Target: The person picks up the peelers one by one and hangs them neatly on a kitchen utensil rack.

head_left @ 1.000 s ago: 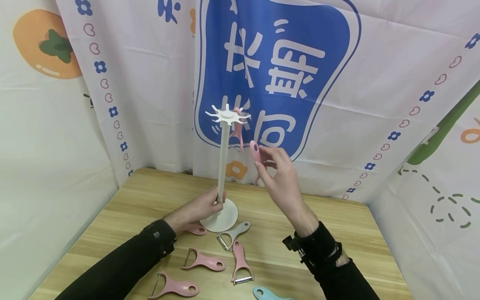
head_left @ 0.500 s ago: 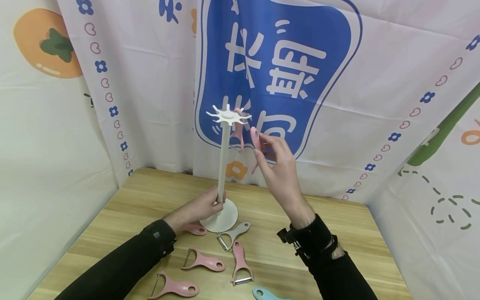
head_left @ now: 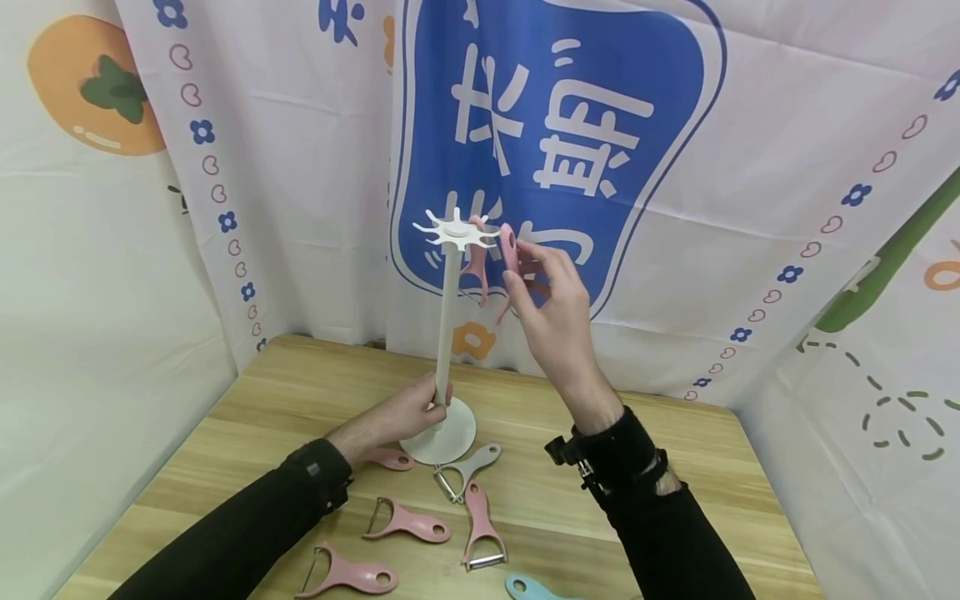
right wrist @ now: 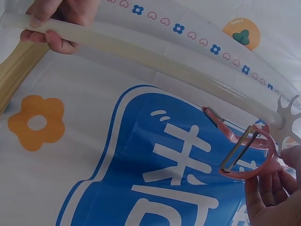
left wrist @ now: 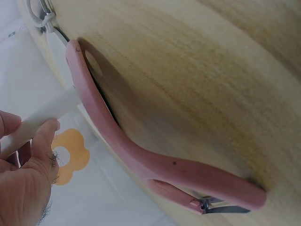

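My left hand (head_left: 411, 408) grips the lower pole of a white stand (head_left: 448, 325), just above its round base. Atop the pole is a ring of prongs (head_left: 456, 232). One pink peeler (head_left: 476, 258) hangs from a prong at the back right. My right hand (head_left: 555, 304) pinches a second pink peeler (head_left: 508, 246) upright by its handle, the holed end right beside the prong tips. In the right wrist view the held peeler's blade (right wrist: 240, 149) points away from the fingers. A pink peeler (left wrist: 122, 141) on the table fills the left wrist view, close below my left hand.
Several pink peelers (head_left: 408, 522) lie on the wooden table (head_left: 600, 500) in front of the stand. A grey peeler (head_left: 472, 467) lies near the base, and a blue peeler (head_left: 534, 587) shows at the front edge. A printed curtain (head_left: 315, 208) hangs behind.
My right hand has risen and moved slightly left, bringing the held pink peeler up to the prong tips. The left hand has stayed on the pole.
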A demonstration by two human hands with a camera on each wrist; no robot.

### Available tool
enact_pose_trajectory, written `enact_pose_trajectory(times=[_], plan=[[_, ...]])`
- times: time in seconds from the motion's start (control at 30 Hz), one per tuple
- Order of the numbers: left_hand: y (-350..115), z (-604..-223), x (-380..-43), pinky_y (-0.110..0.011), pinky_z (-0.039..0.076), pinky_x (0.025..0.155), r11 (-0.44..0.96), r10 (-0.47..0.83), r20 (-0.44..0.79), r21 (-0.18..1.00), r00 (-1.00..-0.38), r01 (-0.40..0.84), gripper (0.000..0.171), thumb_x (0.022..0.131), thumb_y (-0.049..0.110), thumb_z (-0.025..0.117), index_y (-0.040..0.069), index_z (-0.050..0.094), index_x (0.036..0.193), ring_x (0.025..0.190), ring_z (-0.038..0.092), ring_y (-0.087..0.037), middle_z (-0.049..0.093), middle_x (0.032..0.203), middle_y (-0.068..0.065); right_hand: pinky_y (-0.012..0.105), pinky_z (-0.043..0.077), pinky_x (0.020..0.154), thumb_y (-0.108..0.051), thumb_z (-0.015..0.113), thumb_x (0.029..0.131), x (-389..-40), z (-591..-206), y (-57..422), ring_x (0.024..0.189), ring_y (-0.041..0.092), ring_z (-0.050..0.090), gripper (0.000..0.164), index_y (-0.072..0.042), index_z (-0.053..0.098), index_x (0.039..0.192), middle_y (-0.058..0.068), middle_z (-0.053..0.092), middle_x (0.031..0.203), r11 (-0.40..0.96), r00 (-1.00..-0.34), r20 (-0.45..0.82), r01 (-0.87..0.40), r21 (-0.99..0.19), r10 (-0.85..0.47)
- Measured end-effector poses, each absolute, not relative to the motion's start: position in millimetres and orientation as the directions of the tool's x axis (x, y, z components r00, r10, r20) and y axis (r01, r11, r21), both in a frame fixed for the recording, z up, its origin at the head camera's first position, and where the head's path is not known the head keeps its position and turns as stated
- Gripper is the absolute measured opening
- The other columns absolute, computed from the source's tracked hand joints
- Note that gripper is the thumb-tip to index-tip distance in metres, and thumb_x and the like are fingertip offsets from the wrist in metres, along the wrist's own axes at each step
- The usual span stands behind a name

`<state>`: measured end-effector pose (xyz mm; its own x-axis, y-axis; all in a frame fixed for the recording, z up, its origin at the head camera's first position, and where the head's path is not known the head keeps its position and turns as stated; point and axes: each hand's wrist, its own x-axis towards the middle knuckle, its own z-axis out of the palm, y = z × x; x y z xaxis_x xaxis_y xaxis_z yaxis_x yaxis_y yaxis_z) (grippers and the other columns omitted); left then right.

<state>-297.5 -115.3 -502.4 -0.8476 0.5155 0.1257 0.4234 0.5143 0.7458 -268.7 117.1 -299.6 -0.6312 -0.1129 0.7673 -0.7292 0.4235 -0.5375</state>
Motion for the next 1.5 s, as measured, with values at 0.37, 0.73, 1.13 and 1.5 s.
enact_pose_trajectory(times=[0.37, 0.73, 1.13, 1.5], plan=[[-114, -505, -300, -0.045, 0.054, 0.094, 0.517, 0.509, 0.122, 0.748, -0.852, 0.415, 0.015, 0.097, 0.001, 0.061, 0.010, 0.056, 0.107, 0.105, 0.061, -0.022, 0.058, 0.107, -0.006, 0.028, 0.056, 0.093, -0.023, 0.065, 0.102, -279, -295, 111, 0.112, 0.011, 0.062, 0.045, -0.008, 0.058, 0.143, 0.008, 0.059, 0.130, 0.426, -0.656, 0.746, -0.712, -0.559, -0.117], [-115, -506, -300, -0.048, 0.053, 0.098, 0.512, 0.515, 0.125, 0.749, -0.848, 0.422, 0.016, 0.098, 0.001, 0.061, 0.003, 0.058, 0.113, 0.111, 0.061, -0.024, 0.059, 0.110, -0.006, 0.026, 0.056, 0.093, -0.023, 0.065, 0.102, -284, -295, 106, 0.112, 0.012, 0.061, 0.044, -0.008, 0.058, 0.142, 0.010, 0.059, 0.131, 0.443, -0.668, 0.732, -0.701, -0.559, -0.134], [-116, -506, -299, -0.048, 0.052, 0.098, 0.510, 0.514, 0.133, 0.746, -0.847, 0.427, 0.018, 0.097, 0.000, 0.062, 0.012, 0.057, 0.110, 0.110, 0.061, -0.023, 0.059, 0.110, -0.006, 0.027, 0.055, 0.095, -0.018, 0.067, 0.101, -286, -303, 101, 0.115, 0.013, 0.061, 0.046, -0.008, 0.057, 0.144, 0.006, 0.058, 0.132, 0.445, -0.693, 0.703, -0.685, -0.577, -0.156], [-116, -503, -297, -0.049, 0.051, 0.101, 0.507, 0.512, 0.121, 0.757, -0.851, 0.412, 0.018, 0.099, 0.002, 0.062, 0.012, 0.057, 0.114, 0.114, 0.060, -0.024, 0.059, 0.113, -0.006, 0.022, 0.053, 0.096, -0.013, 0.067, 0.100, -287, -310, 100, 0.119, 0.010, 0.058, 0.046, -0.006, 0.055, 0.144, 0.005, 0.057, 0.133, 0.437, -0.704, 0.687, -0.683, -0.585, -0.181]])
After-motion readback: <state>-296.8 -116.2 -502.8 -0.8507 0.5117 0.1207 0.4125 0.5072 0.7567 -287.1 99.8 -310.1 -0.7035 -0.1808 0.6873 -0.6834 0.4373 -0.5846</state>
